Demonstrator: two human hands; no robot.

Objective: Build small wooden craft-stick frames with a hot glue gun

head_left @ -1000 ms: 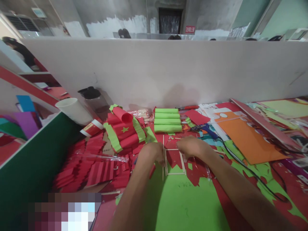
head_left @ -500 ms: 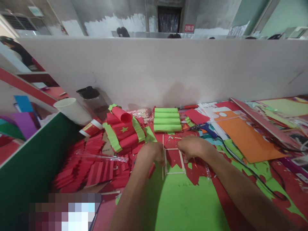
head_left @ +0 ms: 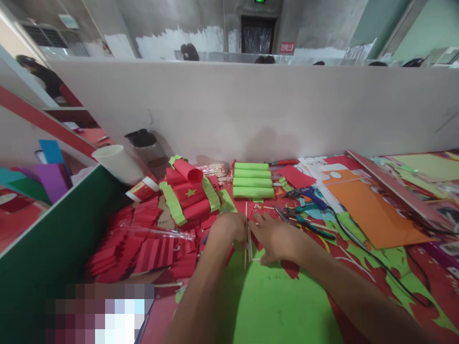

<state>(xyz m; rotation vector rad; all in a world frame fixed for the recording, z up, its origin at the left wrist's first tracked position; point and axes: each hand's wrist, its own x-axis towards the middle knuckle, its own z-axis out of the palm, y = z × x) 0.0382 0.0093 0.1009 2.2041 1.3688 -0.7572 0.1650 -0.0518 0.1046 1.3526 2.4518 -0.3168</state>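
Thin wooden sticks (head_left: 246,255) stand out against the green paper sheet (head_left: 287,306) in front of me, set out as part of a small rectangular frame. My left hand (head_left: 229,228) is closed at the frame's left side, its fingertips against the long upright stick. Over the frame lies my right hand (head_left: 274,236), fingers spread, the tips close to the sticks on the left side. It covers most of the frame's right side, so how its fingers meet the sticks is hidden.
Green paper rolls (head_left: 253,180) lie behind the hands. A red and green paper piece with a star (head_left: 190,192) and folded red strips (head_left: 154,253) are at left. Pliers (head_left: 310,195), a dark cable (head_left: 376,263) and orange card (head_left: 373,210) lie at right. A white partition (head_left: 215,105) rises behind.
My right hand has moved left, from the frame's right edge to across it, and its fingers have spread. The pliers and scissors beside it are now uncovered. My left hand stays at the upright stick.
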